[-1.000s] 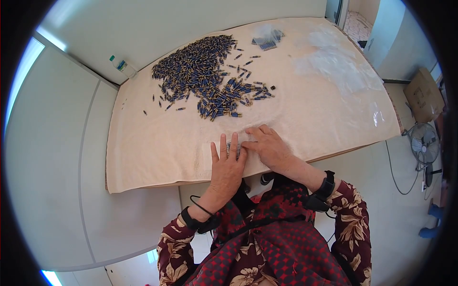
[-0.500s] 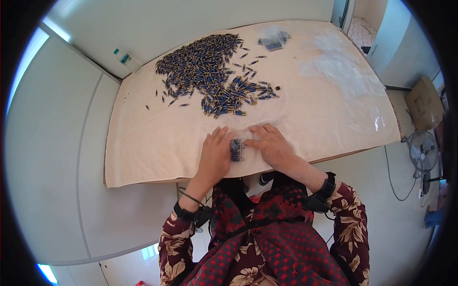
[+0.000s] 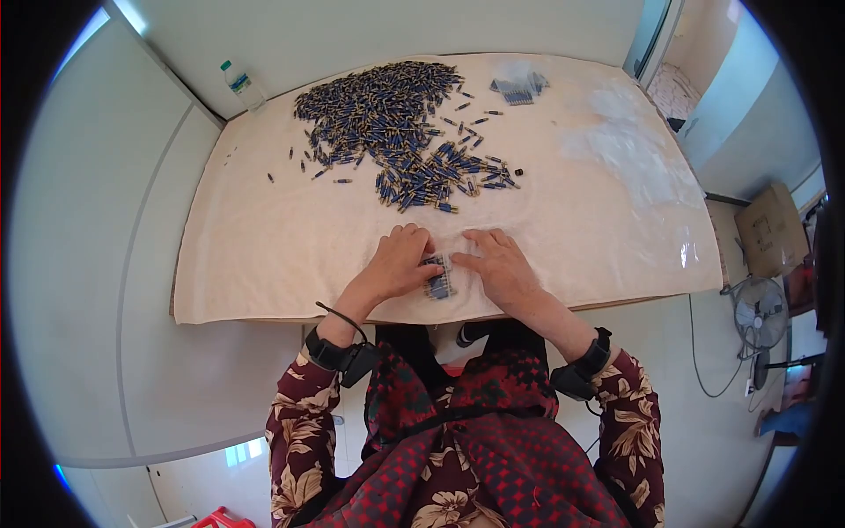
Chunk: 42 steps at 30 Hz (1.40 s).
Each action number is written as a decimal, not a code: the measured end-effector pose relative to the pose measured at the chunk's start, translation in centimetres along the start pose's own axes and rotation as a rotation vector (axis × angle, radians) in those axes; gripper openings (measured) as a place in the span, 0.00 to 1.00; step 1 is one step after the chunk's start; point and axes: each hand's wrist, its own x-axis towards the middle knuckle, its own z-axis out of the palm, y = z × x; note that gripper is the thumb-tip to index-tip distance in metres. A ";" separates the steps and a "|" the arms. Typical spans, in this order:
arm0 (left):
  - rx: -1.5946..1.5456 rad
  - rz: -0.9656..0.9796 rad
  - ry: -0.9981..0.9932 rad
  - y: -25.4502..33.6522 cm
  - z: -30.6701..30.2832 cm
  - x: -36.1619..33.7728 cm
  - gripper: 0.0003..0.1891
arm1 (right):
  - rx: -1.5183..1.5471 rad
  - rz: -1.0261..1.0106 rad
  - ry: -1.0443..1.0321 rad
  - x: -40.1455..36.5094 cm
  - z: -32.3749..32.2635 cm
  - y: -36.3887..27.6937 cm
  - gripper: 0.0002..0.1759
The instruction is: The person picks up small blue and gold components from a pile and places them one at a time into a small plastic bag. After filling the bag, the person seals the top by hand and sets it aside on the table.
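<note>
A small clear plastic bag [image 3: 438,287] holding a row of blue parts with brass-coloured ends lies near the table's front edge, between my hands. My left hand [image 3: 399,262] is on its left side, with bent fingers at the top edge and the thumb across the bag. On the right, my right hand [image 3: 506,271] rests with fingers apart, its thumb tip beside the bag's upper right edge. Just beyond my hands is a big pile of loose blue and brass-coloured cylindrical parts [image 3: 378,114], its near end a smaller heap.
Several filled bags [image 3: 521,88] lie at the back right. Thin clear plastic bags [image 3: 620,145] spread over the table's right side. A bottle with a green cap [image 3: 242,85] stands at the back left. On the floor at right are a fan [image 3: 759,312] and a cardboard box [image 3: 772,231].
My left hand has curled its fingers in at the bag's top and brought its thumb over the bag. The right hand stays nearly in place. The camera view has shifted slightly.
</note>
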 end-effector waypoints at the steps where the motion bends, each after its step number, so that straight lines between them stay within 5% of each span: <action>1: 0.004 0.000 0.005 0.0 0.1 0.0 0.16 | 0.006 0.005 0.004 0.0 0.0 0.0 0.20; 23: -0.278 -0.161 -0.018 -0.2 0.1 -1.2 0.13 | 0.260 0.156 0.091 -0.4 -1.6 -1.8 0.16; 29: -0.836 -0.183 -0.108 -2.9 1.0 -1.3 0.08 | 0.647 0.483 -0.067 -0.2 -2.2 -3.5 0.21; 42: -1.183 -0.174 -0.021 -5.1 2.0 -1.7 0.08 | 0.701 0.546 -0.152 2.1 0.7 -2.3 0.22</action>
